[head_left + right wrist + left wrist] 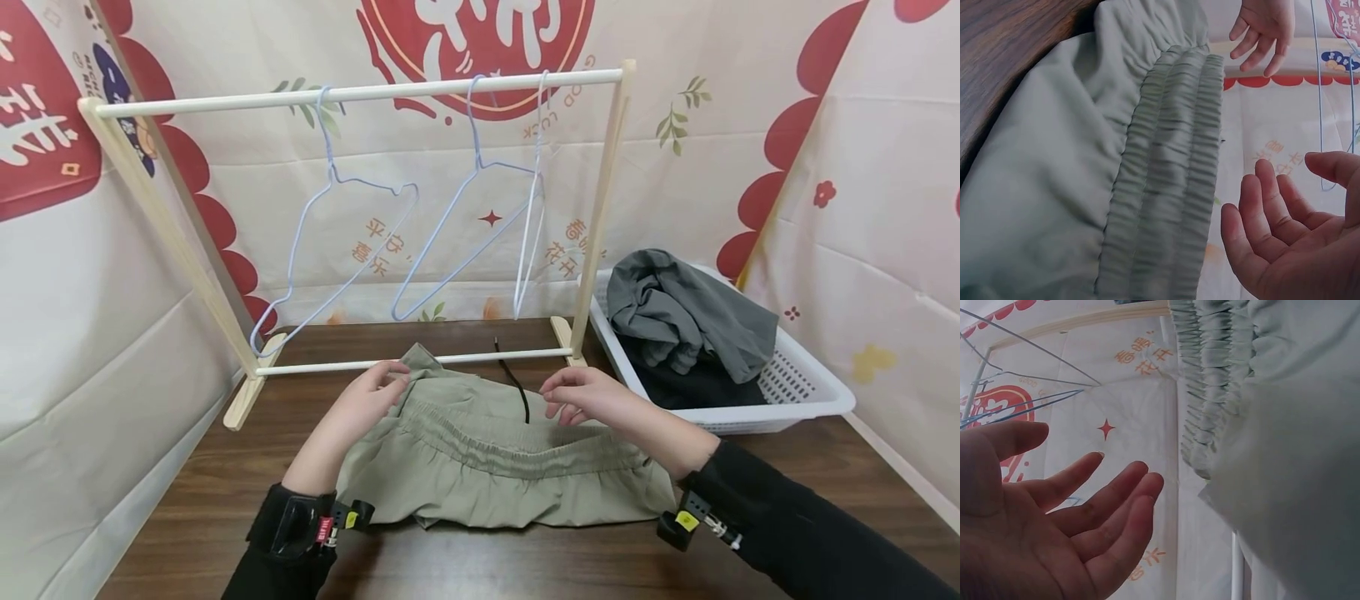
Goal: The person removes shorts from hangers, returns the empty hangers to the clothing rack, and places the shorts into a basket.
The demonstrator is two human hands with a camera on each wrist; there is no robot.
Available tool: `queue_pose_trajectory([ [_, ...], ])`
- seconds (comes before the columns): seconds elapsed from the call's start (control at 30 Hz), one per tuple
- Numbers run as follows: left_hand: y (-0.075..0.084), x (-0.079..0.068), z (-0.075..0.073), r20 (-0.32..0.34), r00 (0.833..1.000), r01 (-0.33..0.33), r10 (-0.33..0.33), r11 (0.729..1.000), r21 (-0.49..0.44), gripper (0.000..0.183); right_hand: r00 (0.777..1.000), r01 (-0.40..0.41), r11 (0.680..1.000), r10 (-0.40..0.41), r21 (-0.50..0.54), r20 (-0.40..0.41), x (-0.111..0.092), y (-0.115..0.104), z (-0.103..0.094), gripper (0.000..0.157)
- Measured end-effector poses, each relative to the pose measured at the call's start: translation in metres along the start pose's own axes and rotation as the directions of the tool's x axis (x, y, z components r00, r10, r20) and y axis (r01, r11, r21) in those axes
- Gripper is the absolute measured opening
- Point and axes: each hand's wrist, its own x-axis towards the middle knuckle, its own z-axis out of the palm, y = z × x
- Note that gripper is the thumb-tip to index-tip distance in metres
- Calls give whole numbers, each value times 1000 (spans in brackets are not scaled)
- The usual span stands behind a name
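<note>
Light green elastic-waist pants (517,467) lie bunched on the wooden table, gathered waistband toward the middle, with a black drawstring (517,387) extending beyond it. Over their left part is my left hand (372,390); the left wrist view shows its fingers (1116,487) loosely bent and apart from the cloth. My right hand (588,395) hovers above the right part of the waistband, fingers relaxed and holding nothing. In the right wrist view, a gap separates that hand (1297,231) from the ribbed waistband (1169,156). Whether the pants are long or short cannot be seen.
Behind the pants stands a wooden rack (607,167) with a blue hanger (300,225), a second blue hanger (450,208) and a white hanger (527,242) on its top bar. At right, a white basket (813,400) holds grey cloth (690,308) and black cloth (697,387).
</note>
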Motion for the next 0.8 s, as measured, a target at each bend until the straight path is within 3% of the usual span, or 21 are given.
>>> queue_pose_trajectory([
  [0.2,-5,3,4,8,1000,6,-6,999,45,42,1000,7,1000,-7,-19,1,-5,7,-4,27],
  [0.4,-8,4,6,12,1000,12,-12,999,36,40,1000,-15,1000,15,1,-22,-11,14,-3,29],
  [0.53,-10,4,8,22,1000,14,-15,999,35,42,1000,11,1000,-11,-26,-15,-15,17,-5,30],
  [0.67,-14,3,10,39,999,23,-26,998,65,43,997,68,990,-65,-123,36,-18,22,-5,30],
  [0.8,-16,4,13,64,998,-11,7,997,71,44,994,94,963,-76,-253,81,-24,25,-3,30],
])
